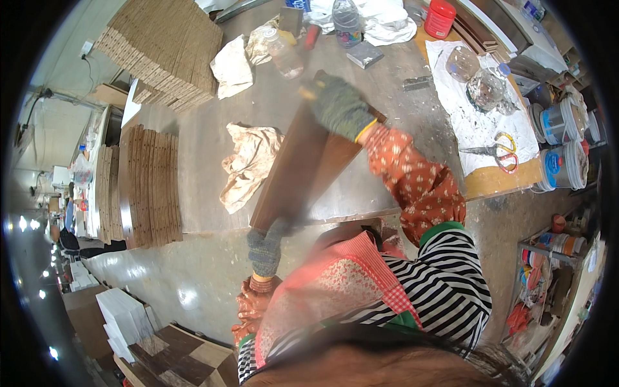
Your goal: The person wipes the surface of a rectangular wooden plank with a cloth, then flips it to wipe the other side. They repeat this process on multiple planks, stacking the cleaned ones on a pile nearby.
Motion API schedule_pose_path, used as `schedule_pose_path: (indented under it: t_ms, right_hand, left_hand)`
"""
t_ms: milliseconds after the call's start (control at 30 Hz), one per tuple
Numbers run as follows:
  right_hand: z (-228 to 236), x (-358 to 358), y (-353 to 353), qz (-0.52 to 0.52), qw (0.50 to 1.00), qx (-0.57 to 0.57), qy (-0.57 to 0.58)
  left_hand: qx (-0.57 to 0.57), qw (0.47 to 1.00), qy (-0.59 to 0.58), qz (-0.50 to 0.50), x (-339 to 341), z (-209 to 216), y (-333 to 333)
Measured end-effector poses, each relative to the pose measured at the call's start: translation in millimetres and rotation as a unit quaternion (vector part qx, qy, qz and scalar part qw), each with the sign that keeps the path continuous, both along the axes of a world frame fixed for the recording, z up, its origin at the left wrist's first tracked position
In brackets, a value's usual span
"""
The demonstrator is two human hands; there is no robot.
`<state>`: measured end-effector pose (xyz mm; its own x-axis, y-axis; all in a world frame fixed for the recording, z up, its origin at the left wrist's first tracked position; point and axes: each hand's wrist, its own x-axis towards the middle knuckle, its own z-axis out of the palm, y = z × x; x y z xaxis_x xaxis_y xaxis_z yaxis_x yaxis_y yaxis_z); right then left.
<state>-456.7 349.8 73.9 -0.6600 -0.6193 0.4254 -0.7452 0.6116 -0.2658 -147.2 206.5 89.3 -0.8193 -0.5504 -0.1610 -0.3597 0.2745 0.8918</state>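
A dark brown board (287, 171) lies slanted over the table, blurred by motion, its near end at the table's front edge. Around that near end are the fingers of my left hand (264, 248), in a grey knit glove. My right hand (338, 106), in a grey-green glove with yellowish fingertips, grips the far end. Another brown surface (338, 155) shows just right of the board; whether it is a second board I cannot tell. Left of the board lies a crumpled cream cloth (250, 164).
Stacks of brown boards (151, 187) stand at the left, with a taller stack (164, 48) behind. Toward the back are a clear bottle (284, 57), a water bottle (347, 24), a dark block (365, 55) and a red jar (440, 18). Scissors (500, 151) lie on white paper at right, near buckets (562, 166).
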Motion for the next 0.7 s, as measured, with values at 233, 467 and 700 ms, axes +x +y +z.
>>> schedule_pose_path:
  t_ms: [233, 467, 700]
  right_hand:
    - [30.1, 174.1, -33.7, 0.298, 0.953, -0.064, 0.008]
    - [24.2, 138.5, -32.7, 0.346, 0.937, -0.028, 0.032]
    - [7.3, -33.3, 12.3, 0.083, 0.988, 0.073, 0.11]
  left_hand:
    - [-0.047, 0.993, 0.068, -0.082, 14.5, -38.7, -19.6]
    - [0.072, 0.991, 0.103, -0.035, 14.9, -25.5, -13.7]
    - [0.091, 0.992, 0.08, -0.023, 11.0, -9.8, -3.8]
